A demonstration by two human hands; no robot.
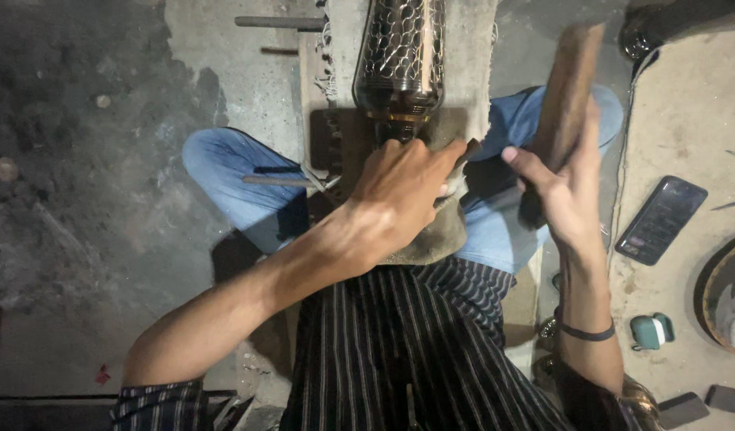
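A dark metal vessel with an engraved scale pattern lies on a worn cloth over a wooden block between my knees. My left hand is closed just below the vessel's neck, gripping a small tool against it; the tool itself is mostly hidden by the fingers. My right hand holds a flat wooden mallet raised and tilted to the right of the vessel. I sit cross-legged in blue jeans and a striped shirt.
A dark phone lies on the mat at the right. Near it are a small green earbud case and a round tray's edge. A metal rod and another thin rod lie on the stained concrete floor at left.
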